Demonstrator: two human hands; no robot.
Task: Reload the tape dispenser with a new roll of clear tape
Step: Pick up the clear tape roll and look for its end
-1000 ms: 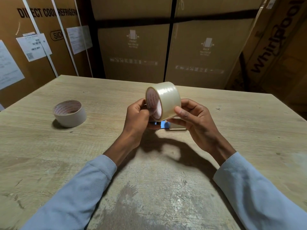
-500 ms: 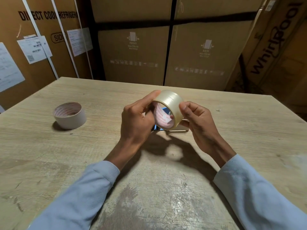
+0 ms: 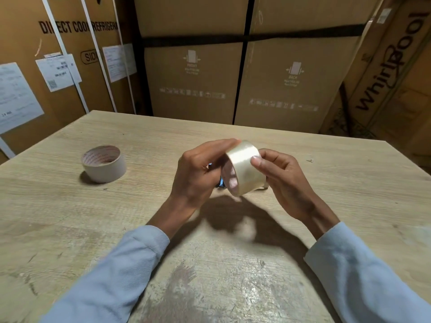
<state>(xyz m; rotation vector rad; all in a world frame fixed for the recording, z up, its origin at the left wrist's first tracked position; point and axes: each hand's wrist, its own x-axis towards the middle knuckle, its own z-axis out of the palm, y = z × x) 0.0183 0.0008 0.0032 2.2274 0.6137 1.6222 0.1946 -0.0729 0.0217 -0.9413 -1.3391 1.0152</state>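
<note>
Both hands [image 3: 242, 176] hold clear tape roll [image 3: 245, 167] above table [image 3: 70, 217].

Worn wood table [image 3: 326, 173] w/ scuffs; stacked cardboard appliance boxes [image 3: 193, 78] behind, dim warm light.

Open bare pale wooden worktop [image 3: 349, 183] along near edge and right side. Only obstacle near left edge: beige cardboard tape core [image 3: 103, 163]. Tall brown cartons [image 3: 193, 73] walling far edge.

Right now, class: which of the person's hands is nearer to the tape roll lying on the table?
Left. The left hand is up at mid-table, apart from the lying roll to its left; the right hand is farther right, beyond the clear tape roll.
</note>
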